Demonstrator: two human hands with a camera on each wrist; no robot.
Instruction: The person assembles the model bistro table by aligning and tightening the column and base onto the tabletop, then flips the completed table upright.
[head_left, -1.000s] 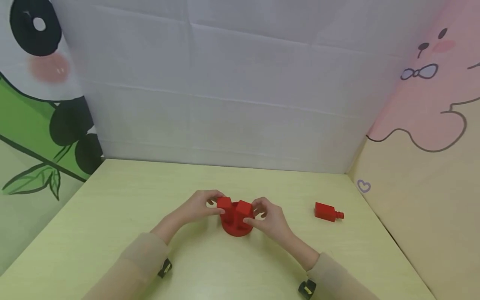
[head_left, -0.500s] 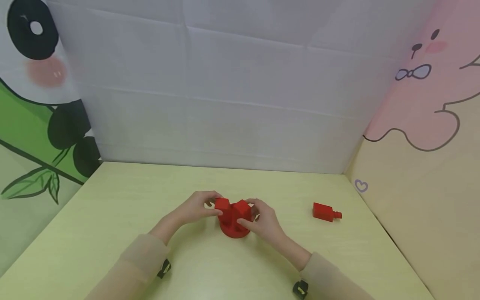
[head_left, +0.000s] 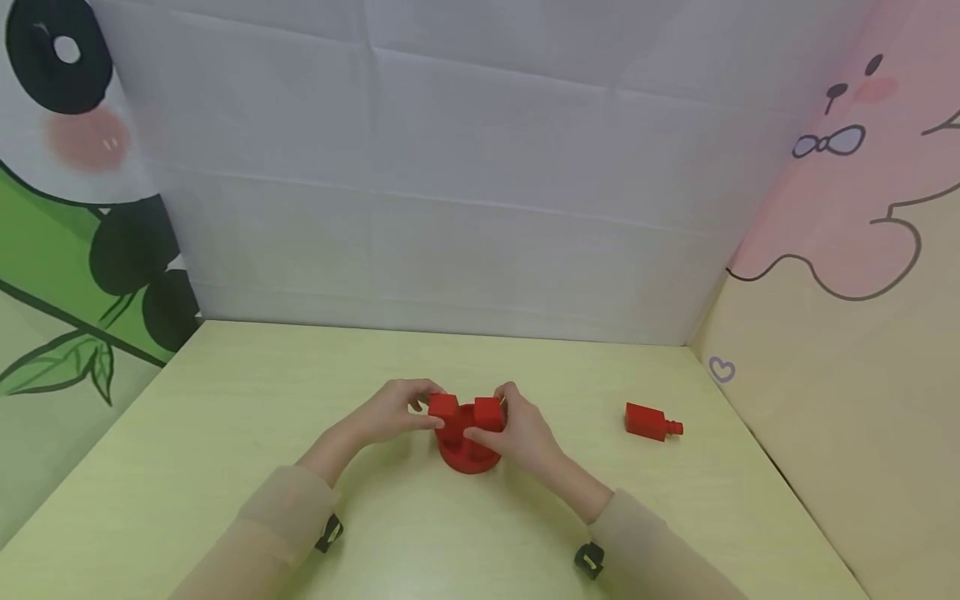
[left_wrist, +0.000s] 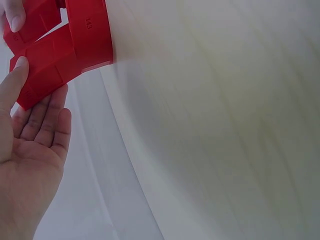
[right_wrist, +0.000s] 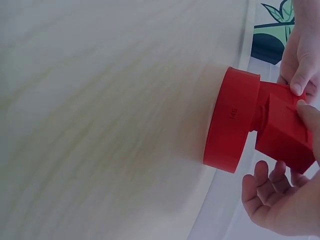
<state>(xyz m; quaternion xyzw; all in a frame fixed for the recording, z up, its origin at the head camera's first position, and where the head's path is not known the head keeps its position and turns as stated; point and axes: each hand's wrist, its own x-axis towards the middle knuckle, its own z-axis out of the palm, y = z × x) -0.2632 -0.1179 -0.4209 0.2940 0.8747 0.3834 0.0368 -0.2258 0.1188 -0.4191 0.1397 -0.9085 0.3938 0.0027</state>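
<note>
A red round base [head_left: 469,463] stands on the table, with two red rectangular blocks upright on it. My left hand [head_left: 401,411] pinches the left block [head_left: 443,406] between thumb and fingers; the left wrist view shows the thumb on one face of this block [left_wrist: 52,65] and fingers behind it. My right hand [head_left: 525,429] holds the right block [head_left: 489,412], thumb on the near side. In the right wrist view a narrow neck shows between the right block [right_wrist: 285,132] and the base [right_wrist: 231,120]. How deep the necks sit in the base is hidden.
To the right on the pale table [head_left: 300,358] lies another red block [head_left: 646,422], its ridged narrow neck pointing right. A white sheet [head_left: 480,183] rises behind the table, and walls with printed cartoon figures flank it.
The right block has turned from a corner-on angle to nearly square with the view. My right hand has turned with it, its thumb moving left. The left hand keeps its grip.
</note>
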